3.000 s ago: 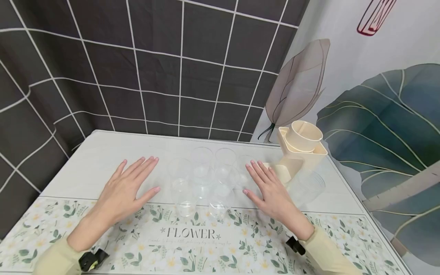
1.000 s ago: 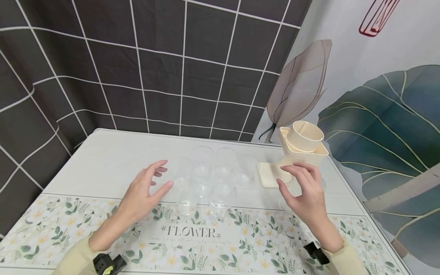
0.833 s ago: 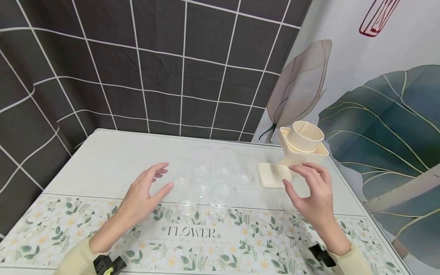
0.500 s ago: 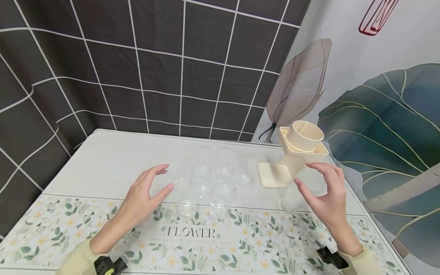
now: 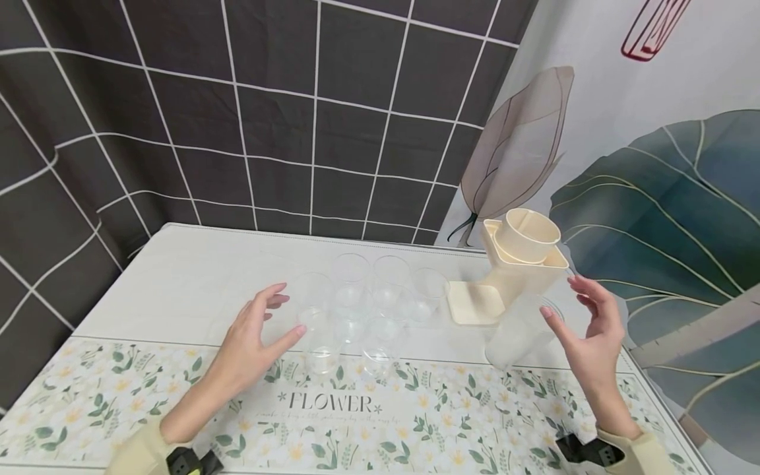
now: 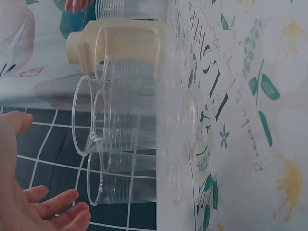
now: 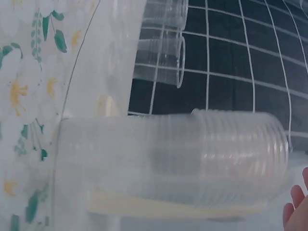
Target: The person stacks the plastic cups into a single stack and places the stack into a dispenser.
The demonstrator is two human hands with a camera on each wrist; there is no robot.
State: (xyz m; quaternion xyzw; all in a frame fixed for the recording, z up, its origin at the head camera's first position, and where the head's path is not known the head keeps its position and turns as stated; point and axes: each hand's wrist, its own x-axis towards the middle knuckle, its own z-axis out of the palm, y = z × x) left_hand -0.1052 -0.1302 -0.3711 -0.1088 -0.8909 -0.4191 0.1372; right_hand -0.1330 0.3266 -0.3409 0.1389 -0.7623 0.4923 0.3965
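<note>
While L hand (image 5: 246, 336) — fingers apart — hovers abt 9 o'clock of cups (image 5: 350, 323), R hand (image 5: 596, 333), also spread, is 3 o'clock of stack (image 5: 518, 335).

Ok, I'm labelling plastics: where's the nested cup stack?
Right of centre in the head view, the nested cup stack stands beside the cream stand, left of the right hand.

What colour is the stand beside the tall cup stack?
The stand is pale cream, best seen in the head view.
</note>
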